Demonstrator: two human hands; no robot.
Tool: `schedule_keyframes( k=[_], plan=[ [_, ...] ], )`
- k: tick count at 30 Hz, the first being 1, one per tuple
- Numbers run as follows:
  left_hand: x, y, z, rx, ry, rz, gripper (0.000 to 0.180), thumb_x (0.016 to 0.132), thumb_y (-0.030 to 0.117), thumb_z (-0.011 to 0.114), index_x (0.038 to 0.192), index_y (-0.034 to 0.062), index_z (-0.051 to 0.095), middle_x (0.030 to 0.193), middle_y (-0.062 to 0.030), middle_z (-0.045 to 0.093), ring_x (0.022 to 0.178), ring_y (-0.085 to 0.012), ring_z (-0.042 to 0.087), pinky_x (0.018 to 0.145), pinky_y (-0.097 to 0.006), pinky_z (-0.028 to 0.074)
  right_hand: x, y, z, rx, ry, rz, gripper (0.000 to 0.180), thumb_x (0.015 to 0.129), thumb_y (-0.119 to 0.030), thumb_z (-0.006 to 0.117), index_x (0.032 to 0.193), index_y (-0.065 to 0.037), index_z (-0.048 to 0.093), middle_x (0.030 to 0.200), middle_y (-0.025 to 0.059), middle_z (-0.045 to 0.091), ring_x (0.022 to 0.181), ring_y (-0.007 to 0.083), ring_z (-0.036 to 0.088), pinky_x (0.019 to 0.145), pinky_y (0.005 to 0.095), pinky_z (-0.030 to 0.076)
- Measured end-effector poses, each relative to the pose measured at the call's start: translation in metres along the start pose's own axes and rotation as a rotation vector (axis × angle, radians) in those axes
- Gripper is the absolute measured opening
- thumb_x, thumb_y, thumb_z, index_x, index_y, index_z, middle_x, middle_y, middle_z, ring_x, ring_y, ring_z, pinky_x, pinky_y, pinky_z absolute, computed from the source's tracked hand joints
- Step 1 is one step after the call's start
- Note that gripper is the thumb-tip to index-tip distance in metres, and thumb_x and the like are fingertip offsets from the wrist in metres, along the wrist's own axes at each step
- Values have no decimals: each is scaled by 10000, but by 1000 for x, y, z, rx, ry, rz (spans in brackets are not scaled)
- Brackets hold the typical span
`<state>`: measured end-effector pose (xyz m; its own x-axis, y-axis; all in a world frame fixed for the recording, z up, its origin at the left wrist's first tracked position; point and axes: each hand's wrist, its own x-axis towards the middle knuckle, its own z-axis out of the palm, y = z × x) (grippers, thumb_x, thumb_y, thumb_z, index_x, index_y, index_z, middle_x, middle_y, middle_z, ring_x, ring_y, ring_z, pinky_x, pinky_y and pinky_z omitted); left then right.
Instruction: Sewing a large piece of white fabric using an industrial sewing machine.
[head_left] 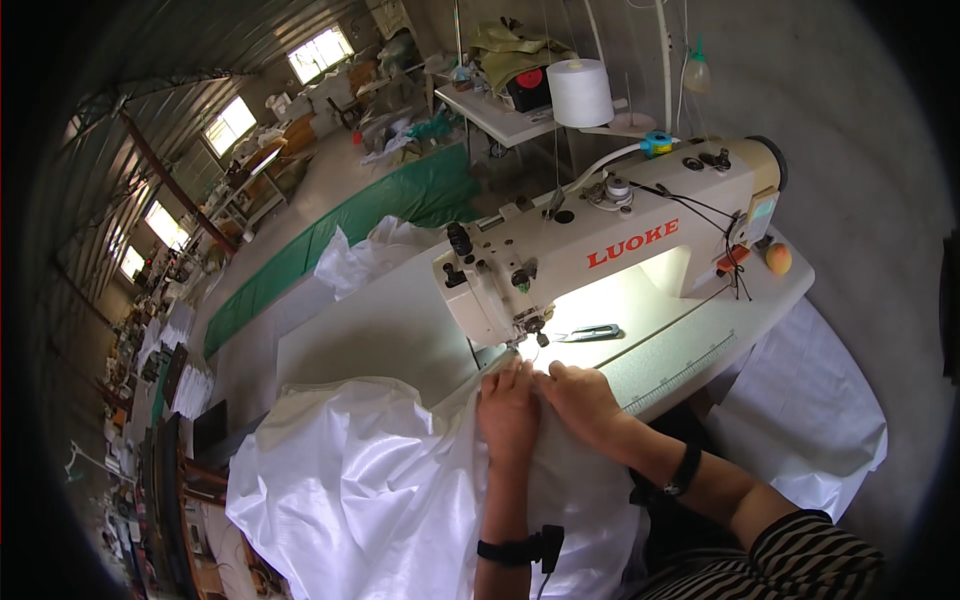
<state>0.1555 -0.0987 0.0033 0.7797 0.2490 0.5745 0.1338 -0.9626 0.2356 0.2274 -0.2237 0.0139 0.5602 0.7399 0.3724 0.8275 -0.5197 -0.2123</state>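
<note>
— White woven fabric [350, 480] spills over the sewing table [400, 330] toward our lap; we judge we're feeding its edge under the sewing machine [600, 250].

— Agreed. The edge sits just before the needle area [530, 335], so the next move likely calls for a straight, even push.

— Our left hand [508, 408] lies flat, fingers pointing at the needle, pressing the cloth down.

— Our right hand [580, 400] lies beside it, touching it, palm down too. Neither hand grips; both rest spread on the fabric.

— Small scissors [590, 332] lie under the machine's arm.
</note>
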Motion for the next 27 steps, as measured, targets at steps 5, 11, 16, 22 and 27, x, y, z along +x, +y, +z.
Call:
schedule_keyframes(
  k=[5, 11, 16, 22, 27],
  plan=[
    [-3, -4, 4, 28, 19, -18, 372, 746, 54, 614, 1110, 57, 692, 1150, -79, 681, 1024, -283, 600, 896, -385, 511, 8, 12, -7, 256, -80, 136, 144, 922, -212, 604, 933, -77, 654, 860, 143, 644, 769, 334, 663, 688, 415, 534],
    [-1, -1, 4, 89, 10, 8, 378, 762, 91, 607, 1131, 71, 686, 1192, -48, 661, 1026, -263, 597, 881, -375, 510, 14, 12, 1, 297, -32, 173, 163, 905, -206, 615, 891, -47, 648, 815, 145, 645, 779, 352, 660, 717, 441, 527],
    [-3, 1, -1, 50, -3, -16, 380, 739, 59, 615, 1109, 72, 702, 1146, -43, 684, 1049, -268, 603, 904, -397, 504, 13, 11, -3, 453, -100, 186, 119, 872, -149, 614, 873, -32, 639, 834, 140, 648, 767, 356, 657, 706, 441, 524],
    [-2, 4, 1, -15, -8, -144, 363, 795, 119, 637, 1155, 100, 684, 1125, -59, 704, 1031, -264, 613, 881, -424, 485, 13, -3, 5, -31, -31, -80, 81, 821, -128, 614, 866, -74, 654, 818, 87, 626, 711, 308, 649, 672, 395, 519],
    [-7, -4, 1, -28, -8, 19, 385, 802, 115, 624, 1184, 93, 667, 1179, -72, 694, 1052, -265, 612, 905, -434, 466, 8, 1, 1, -260, 10, -293, 71, 803, -134, 614, 853, -97, 648, 822, 52, 622, 714, 261, 645, 637, 363, 508]
  ],
)
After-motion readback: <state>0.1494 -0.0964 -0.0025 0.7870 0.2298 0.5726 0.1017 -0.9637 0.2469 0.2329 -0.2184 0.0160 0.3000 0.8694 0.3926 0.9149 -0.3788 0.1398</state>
